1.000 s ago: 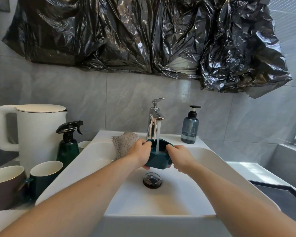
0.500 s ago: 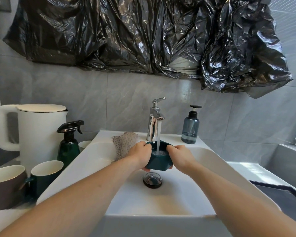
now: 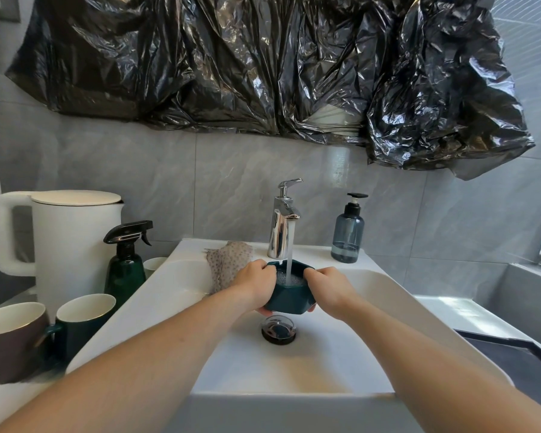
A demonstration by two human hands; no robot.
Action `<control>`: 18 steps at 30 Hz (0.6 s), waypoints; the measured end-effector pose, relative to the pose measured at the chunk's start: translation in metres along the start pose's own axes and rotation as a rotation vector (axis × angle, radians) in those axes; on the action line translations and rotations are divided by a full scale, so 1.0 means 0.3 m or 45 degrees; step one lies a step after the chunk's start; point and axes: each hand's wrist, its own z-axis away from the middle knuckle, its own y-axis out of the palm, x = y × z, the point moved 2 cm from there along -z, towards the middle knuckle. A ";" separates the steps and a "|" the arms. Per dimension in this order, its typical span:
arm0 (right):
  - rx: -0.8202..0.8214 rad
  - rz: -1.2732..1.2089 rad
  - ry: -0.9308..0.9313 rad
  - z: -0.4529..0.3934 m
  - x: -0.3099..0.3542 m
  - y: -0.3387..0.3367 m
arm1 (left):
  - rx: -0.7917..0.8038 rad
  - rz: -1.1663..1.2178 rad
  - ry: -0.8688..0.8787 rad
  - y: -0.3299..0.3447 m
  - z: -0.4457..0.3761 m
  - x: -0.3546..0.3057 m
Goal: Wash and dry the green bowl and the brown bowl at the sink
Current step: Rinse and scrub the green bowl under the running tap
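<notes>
A dark green faceted bowl (image 3: pixel 289 300) hangs over the white sink (image 3: pixel 294 364) under the running chrome tap (image 3: pixel 282 220). Water streams into it and it is filled with bubbly water. My left hand (image 3: pixel 255 287) grips its left rim and my right hand (image 3: pixel 327 289) grips its right rim, thumbs over the edge. A small brown bowl (image 3: pixel 278 329) sits in the sink basin just below the green bowl, near the drain. A spotted grey cloth (image 3: pixel 227 260) drapes over the sink's back left edge.
On the left counter stand a white kettle (image 3: pixel 66 242), a green spray bottle (image 3: pixel 124 264), a brown mug (image 3: pixel 11 339) and a green mug (image 3: pixel 82 323). A blue soap dispenser (image 3: pixel 347 232) stands right of the tap. Black plastic sheeting (image 3: pixel 263 64) covers the wall above.
The green bowl has been lowered a little and levelled under the stream, and it has filled with water. Both hands keep their hold.
</notes>
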 end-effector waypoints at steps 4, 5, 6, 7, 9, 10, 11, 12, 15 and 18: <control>0.005 0.004 0.009 -0.001 -0.004 0.003 | 0.002 0.008 -0.010 0.002 -0.007 0.005; 0.005 0.004 0.011 -0.001 -0.005 0.003 | 0.005 0.009 -0.014 0.002 -0.008 0.006; 0.006 0.004 0.012 -0.002 -0.004 0.004 | 0.008 0.012 -0.020 0.003 -0.010 0.007; 0.009 0.006 0.013 -0.003 -0.002 0.004 | 0.010 0.014 -0.024 0.003 -0.013 0.008; 0.016 0.015 0.014 -0.002 0.001 0.005 | 0.008 0.016 -0.033 0.003 -0.016 0.010; 0.019 0.018 0.014 -0.001 0.001 0.005 | 0.007 0.014 -0.034 0.003 -0.016 0.010; 0.020 0.020 0.014 0.001 0.001 0.004 | 0.007 0.009 -0.033 0.003 -0.017 0.011; 0.020 0.021 0.014 0.002 0.000 0.004 | 0.006 0.007 -0.031 0.003 -0.017 0.011; 0.023 0.022 0.016 0.005 0.000 0.003 | 0.006 0.013 -0.028 0.003 -0.011 0.010; 0.024 0.023 0.020 0.005 0.003 0.004 | 0.007 0.009 -0.024 0.003 -0.006 0.007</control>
